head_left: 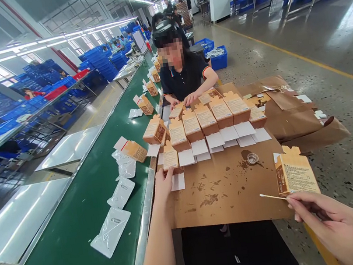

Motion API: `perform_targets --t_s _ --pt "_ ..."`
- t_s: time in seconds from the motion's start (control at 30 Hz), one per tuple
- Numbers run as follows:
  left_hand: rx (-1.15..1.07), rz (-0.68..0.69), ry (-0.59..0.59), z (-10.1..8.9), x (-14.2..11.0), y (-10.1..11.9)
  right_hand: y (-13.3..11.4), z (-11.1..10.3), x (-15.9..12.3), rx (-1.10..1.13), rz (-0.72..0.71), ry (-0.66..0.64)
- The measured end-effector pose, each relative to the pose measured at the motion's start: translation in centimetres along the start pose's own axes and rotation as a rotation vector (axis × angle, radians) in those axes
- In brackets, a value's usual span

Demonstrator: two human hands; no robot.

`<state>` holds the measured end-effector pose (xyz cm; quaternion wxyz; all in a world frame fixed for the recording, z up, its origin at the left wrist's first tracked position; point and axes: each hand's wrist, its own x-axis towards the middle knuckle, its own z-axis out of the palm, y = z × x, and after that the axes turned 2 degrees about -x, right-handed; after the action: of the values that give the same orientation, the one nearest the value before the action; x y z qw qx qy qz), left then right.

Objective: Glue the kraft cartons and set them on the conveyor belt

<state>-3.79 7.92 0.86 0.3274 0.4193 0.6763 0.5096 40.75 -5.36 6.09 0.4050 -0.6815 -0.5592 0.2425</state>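
Observation:
My left hand [163, 188] is at the near left corner of the box group, its thumb and fingers closed on the lower edge of a small carton box [170, 157]. A white flap sticks out under that box. In my right hand [335, 221] a cotton swab [272, 196] is pinched between thumb and fingers, its tip pointing left over the brown board. Just beyond that hand stands another carton box [297, 172] with its tan top flaps up. A small clear dish [252, 158] sits mid-board, with dark wet spots around it.
Several carton boxes [205, 117] stand in rows on the brown board [227, 204]. Along the left runs a green conveyor belt [76, 218] with silver pouches [111, 231] and open boxes. Across from me a co-worker [185, 80] handles boxes. Brown paper [308, 124] lies at right.

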Motion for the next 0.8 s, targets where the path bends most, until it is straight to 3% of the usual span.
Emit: perform_targets --t_s 0.13,0.23,0.33,0.43,0.53,0.67,0.8 --pt "-0.003 -0.139 0.005 -4.5 -5.4 -0.1 -0.1 0.0 1.1 -0.013 -0.051 0.014" --pt "-0.207 -0.333 0.022 -8.3 -10.4 -1.6 -0.6 -0.4 3.1 -0.131 -0.189 0.097" --pt "-0.42 -0.441 0.021 -10.1 -13.8 -3.3 -1.1 -0.4 6.5 -0.268 -0.357 0.119" --pt "-0.493 -0.448 0.007 -8.8 -14.8 -3.5 -1.3 0.5 10.4 -0.391 -0.441 -0.006" --pt "-0.568 -0.427 -0.042 -5.6 -13.9 -2.0 -1.1 2.2 13.2 -0.478 -0.458 -0.158" --pt "-0.708 -0.336 -0.108 -1.5 -11.8 -0.2 -0.7 4.2 15.0 -0.566 -0.469 -0.296" --pt "-0.769 -0.335 -0.108 0.2 -10.8 -0.4 -0.5 4.4 15.6 -0.584 -0.473 -0.349"
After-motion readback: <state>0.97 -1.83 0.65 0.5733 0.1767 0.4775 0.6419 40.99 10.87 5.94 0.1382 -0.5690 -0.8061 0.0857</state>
